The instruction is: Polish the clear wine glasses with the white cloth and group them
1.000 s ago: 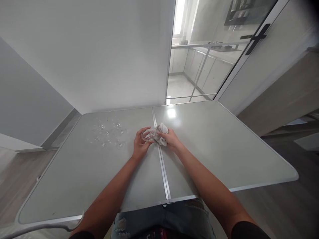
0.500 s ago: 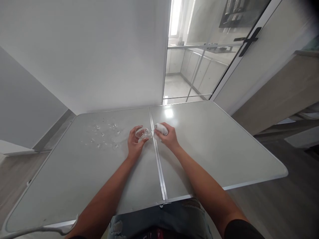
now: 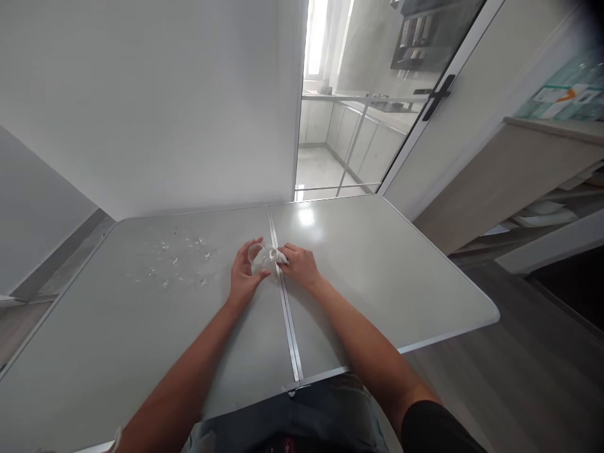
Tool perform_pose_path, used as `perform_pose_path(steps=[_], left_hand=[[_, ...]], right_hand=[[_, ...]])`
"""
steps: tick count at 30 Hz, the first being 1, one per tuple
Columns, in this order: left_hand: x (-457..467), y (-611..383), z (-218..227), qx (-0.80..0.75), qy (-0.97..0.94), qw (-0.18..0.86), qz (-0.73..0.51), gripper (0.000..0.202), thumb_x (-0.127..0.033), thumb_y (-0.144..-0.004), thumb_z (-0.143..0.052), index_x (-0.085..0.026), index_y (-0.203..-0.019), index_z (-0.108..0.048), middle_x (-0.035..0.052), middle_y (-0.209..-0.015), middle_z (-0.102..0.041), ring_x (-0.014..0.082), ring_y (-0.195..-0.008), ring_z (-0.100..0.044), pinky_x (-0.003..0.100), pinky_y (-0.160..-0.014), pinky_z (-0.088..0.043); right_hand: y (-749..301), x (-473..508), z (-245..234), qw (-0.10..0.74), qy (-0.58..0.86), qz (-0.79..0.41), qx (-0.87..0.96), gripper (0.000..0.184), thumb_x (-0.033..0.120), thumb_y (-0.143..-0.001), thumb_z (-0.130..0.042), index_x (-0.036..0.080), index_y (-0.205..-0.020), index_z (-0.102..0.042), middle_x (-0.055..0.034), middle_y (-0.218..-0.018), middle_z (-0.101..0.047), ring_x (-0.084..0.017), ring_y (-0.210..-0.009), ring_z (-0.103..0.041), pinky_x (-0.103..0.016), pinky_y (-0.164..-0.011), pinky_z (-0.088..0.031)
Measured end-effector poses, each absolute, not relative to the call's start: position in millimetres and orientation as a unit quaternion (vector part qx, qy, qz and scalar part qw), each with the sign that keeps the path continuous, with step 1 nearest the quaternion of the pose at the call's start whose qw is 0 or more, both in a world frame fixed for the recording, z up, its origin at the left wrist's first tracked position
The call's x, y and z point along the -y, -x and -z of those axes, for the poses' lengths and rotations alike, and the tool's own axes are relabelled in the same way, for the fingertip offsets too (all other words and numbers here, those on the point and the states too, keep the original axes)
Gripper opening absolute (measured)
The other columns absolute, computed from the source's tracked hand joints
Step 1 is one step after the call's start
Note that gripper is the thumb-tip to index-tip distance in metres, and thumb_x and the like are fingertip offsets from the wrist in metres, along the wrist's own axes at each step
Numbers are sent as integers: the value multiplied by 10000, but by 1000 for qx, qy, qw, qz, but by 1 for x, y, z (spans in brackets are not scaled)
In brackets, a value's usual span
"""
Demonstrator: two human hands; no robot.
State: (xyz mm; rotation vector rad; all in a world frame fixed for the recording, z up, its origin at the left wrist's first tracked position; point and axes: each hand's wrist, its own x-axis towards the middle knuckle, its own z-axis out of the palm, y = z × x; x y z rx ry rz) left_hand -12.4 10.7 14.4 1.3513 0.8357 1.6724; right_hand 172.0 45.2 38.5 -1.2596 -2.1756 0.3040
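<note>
A: Head view, what moved? The cloth (image 3: 279, 256) was bunched just clear of the glass (image 3: 258, 259) half a second ago. Now it's pushed against the glass's side. The view also swung, so the hands sit further left in the picture.

B: Grip?

A: Left hand (image 3: 244, 280) is wrapped round the glass, fingers closed on it, tilted and held just above the worktop (image 3: 377, 270). Right hand (image 3: 301, 267) is pinched tight on the cloth, which is mostly hidden under the fingers.

B: Where's the glass?

A: Just left of the centre seam (image 3: 287, 327), between both hands.

B: Meaning?

A: Cloth and glass touching again, so I'd judge the wiping is mid-stroke.

B: Anything else?

A: Clear specks (image 3: 174, 261) to the left, well apart from the hands. Drops or glass, can't tell.
</note>
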Motion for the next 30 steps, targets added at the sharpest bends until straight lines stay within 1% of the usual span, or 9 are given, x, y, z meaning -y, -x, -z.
perform_pose_path(steps=[2,3,5,7,10,16,21,26,30], left_hand=[[-12,13,-13,-348,-542,390,-658,866,-435,-606,-931,-302,-1363,-534,142,-1498,-486,313,-1294,-568,483,-1121,-412],[-11,14,-13,-362,-543,382,-655,808,-467,-642,-904,-301,-1347,-544,134,-1473,-496,298,-1252,-590,469,-1098,-429],[-10,14,-13,-389,-543,372,-644,609,-509,-749,-819,-278,-1266,-596,113,-1346,-558,254,-1126,-630,431,-1038,-467],[-9,15,-14,-404,-548,364,-636,453,-530,-817,-748,-255,-1163,-647,93,-1204,-588,219,-1013,-631,387,-970,-494],[-7,15,-16,-411,-568,344,-625,361,-535,-866,-689,-245,-1080,-678,74,-1116,-570,187,-916,-604,353,-907,-501],[-7,16,-16,-412,-586,324,-617,305,-514,-915,-631,-251,-1057,-687,64,-1077,-544,177,-872,-570,340,-875,-491],[-7,16,-16,-416,-593,322,-610,305,-515,-923,-617,-236,-1016,-696,70,-1053,-545,178,-857,-551,332,-847,-481],[-6,15,-17,-430,-606,309,-594,307,-513,-945,-582,-228,-998,-681,78,-1058,-541,191,-904,-543,343,-856,-473],[-4,16,-19,-445,-614,302,-578,317,-513,-966,-543,-218,-986,-658,85,-1068,-535,205,-978,-535,343,-870,-468]], right_hand=[[-186,-57,-38,343,515,-109,778,194,286,-856,-599,221,-960,-749,-38,-927,-704,-158,-730,-582,-254,-619,-322],[-196,-64,-37,371,542,-111,746,205,317,-862,-588,204,-923,-748,-43,-902,-705,-163,-724,-579,-255,-624,-334],[-218,-81,-33,423,596,-127,670,289,405,-864,-576,166,-809,-728,-38,-773,-671,-164,-679,-550,-256,-616,-348],[-240,-98,-26,454,639,-161,600,381,490,-833,-589,144,-710,-692,-10,-624,-574,-152,-613,-501,-255,-584,-348],[-266,-117,-13,476,673,-202,528,421,536,-759,-623,129,-662,-668,9,-563,-492,-140,-566,-459,-254,-542,-337],[-277,-126,3,474,688,-181,519,443,558,-726,-634,122,-659,-680,3,-574,-485,-142,-593,-484,-245,-552,-335],[-277,-126,5,455,698,-172,525,434,545,-740,-633,120,-691,-706,-15,-587,-547,-149,-602,-505,-250,-557,-339],[-275,-126,4,421,720,-164,527,387,502,-748,-625,130,-698,-719,-50,-618,-629,-159,-608,-529,-251,-559,-348],[-276,-124,0,393,735,-159,529,331,466,-746,-641,153,-745,-747,-78,-675,-694,-184,-644,-576,-254,-574,-371]])
